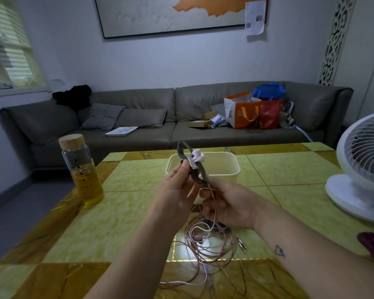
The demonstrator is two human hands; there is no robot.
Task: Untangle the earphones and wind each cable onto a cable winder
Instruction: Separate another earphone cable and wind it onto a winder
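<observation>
My left hand [177, 185] holds a dark grey cable winder [198, 169] upright above the table, fingers pinching its middle. White earbuds [198, 155] and a few turns of white cable sit wrapped at the winder's waist. My right hand [227, 205] grips the pale cable [212, 193] that runs down from the winder. Below the hands a tangle of pink and white earphone cables [209, 244] lies on the table, with metal plugs [241, 244] at its right side.
A cream plastic tub [231, 169] stands behind the hands on the yellow-green tiled table [117, 223]. A glass bottle of yellow liquid [82, 169] is at the left, a white fan [363, 169] at the right. A grey sofa [138, 126] with bags lies beyond.
</observation>
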